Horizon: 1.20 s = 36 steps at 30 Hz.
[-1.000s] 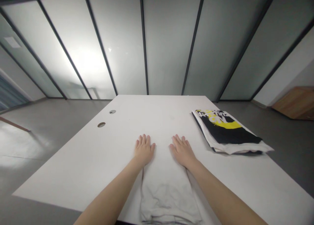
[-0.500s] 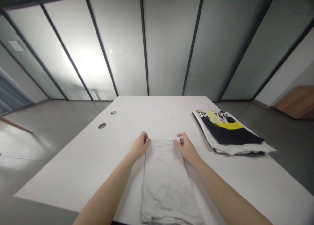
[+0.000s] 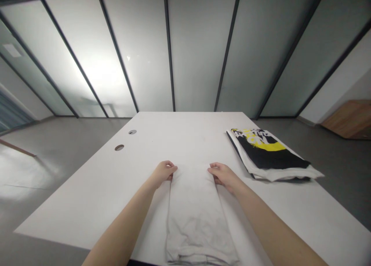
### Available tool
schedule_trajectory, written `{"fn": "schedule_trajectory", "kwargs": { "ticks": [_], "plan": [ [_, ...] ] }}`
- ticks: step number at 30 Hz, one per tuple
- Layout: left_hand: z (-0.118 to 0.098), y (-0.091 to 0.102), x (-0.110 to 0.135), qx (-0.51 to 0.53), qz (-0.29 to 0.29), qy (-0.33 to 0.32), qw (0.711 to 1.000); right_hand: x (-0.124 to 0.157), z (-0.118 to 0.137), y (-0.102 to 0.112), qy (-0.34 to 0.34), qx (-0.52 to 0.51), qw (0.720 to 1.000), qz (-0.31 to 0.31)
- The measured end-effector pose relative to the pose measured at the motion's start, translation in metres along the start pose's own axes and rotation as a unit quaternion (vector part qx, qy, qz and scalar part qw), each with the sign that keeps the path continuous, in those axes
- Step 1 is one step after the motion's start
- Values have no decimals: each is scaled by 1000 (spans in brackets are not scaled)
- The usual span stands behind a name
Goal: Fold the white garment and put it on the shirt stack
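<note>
Frosted glass partition [image 3: 199, 49] along the far side, dark mullions, polished grey concrete floor [image 3: 37, 169] either side, and a wooden cabinet [image 3: 349, 121] at far right. White table [image 3: 87, 204] runs out from the person, two grommet holes [image 3: 119, 147] near its left side. Main change: a second ago both hands lay flat on the cloth, palms down; now they are curled in on the far end of an off-white folded garment [image 3: 197, 219]. Left hand [image 3: 162, 172] sits at the garment's far left corner, right hand [image 3: 224, 176] at the far right corner, fingers bent over the edge in what reads as a pinch on the fabric. Thumbs are mostly hidden, so grip depth can't be confirmed. Garment lies flat as a long narrow strip, centred in front of the person, slightly wrinkled, its far end lying well short of the table's far edge and its near end at the near table edge, partly cut off by the frame. Type of garment can't be told from this fold. Right of it, just past the right hand, sits a folded black, white and yellow graphic T-shirt [image 3: 268, 157], near the table's right edge and apart from the hand. Left of the garment, a wide stretch of white tabletop runs to the table edge; far more room that side than on the right.
</note>
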State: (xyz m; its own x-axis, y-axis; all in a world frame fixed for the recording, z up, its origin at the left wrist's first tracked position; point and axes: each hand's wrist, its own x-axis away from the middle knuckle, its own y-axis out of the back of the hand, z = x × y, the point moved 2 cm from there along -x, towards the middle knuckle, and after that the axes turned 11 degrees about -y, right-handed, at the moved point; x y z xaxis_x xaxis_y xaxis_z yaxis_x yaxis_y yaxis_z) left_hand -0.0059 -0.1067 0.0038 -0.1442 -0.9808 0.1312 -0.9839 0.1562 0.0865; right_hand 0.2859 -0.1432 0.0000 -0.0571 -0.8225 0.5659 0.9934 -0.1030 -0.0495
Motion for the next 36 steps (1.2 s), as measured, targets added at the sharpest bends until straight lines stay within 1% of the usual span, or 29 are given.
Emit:
{"fn": "schedule_trajectory", "kwargs": {
  "ticks": [3, 7, 9, 10, 12, 14, 15, 17, 19, 20, 21, 22, 24, 26, 29, 31, 33, 34, 36],
  "plan": [
    [1, -1, -3, 17, -20, -30, 999, -2, 0, -2, 25, -4, 1000, -12],
    [-1, -3, -4, 58, -65, -62, 994, -4, 1, -4, 65, -41, 997, -27],
    [-1, -4, -3, 83, -84, -67, 991, -3, 2, -4, 87, -67, 993, -34],
    [0, -5, -3, 89, -81, -59, 991, -3, 2, -5, 89, -78, 992, -36],
    [1, -7, -2, 83, -42, -33, 995, -2, 0, -6, 65, -85, 994, -19],
    [2, -9, -1, 55, 23, -25, 998, 0, -1, -8, 28, -52, 998, 32],
    [2, -9, 0, 41, 50, -34, 997, 1, -2, -10, 20, -27, 998, 61],
    [-1, -8, 1, 26, 82, -66, 994, 4, 0, -12, 44, 0, 994, 101],
    [-4, -7, 2, 35, 97, -85, 991, 6, 3, -13, 89, -24, 991, 98],
    [-5, -7, 3, 45, 99, -87, 990, 7, 4, -13, 100, -44, 990, 94],
    [-6, -8, 4, 51, 97, -85, 990, 8, 5, -13, 97, -57, 989, 95],
    [-7, -9, 6, 51, 90, -86, 991, 9, 4, -13, 79, -60, 990, 100],
    [-8, -11, 8, 32, 62, -99, 993, 10, 1, -14, 27, -37, 992, 119],
    [-8, -15, 8, 11, 48, -119, 992, 11, -3, -15, -6, -12, 989, 146],
    [-6, -18, 5, 32, 56, -117, 991, 10, -4, -15, -7, -42, 984, 174],
    [-3, -15, 0, 73, 36, -96, 992, 10, -3, -12, -18, -65, 982, 178],
    [-1, -8, -6, 106, -12, -74, 992, 12, -3, -7, -54, -34, 978, 200],
    [0, -4, -8, 115, -35, -66, 991, 14, -4, -5, -76, 2, 971, 225],
    [2, 3, -11, 123, -59, -55, 989, 19, -7, -2, -110, 82, 949, 283]
  ]
}}
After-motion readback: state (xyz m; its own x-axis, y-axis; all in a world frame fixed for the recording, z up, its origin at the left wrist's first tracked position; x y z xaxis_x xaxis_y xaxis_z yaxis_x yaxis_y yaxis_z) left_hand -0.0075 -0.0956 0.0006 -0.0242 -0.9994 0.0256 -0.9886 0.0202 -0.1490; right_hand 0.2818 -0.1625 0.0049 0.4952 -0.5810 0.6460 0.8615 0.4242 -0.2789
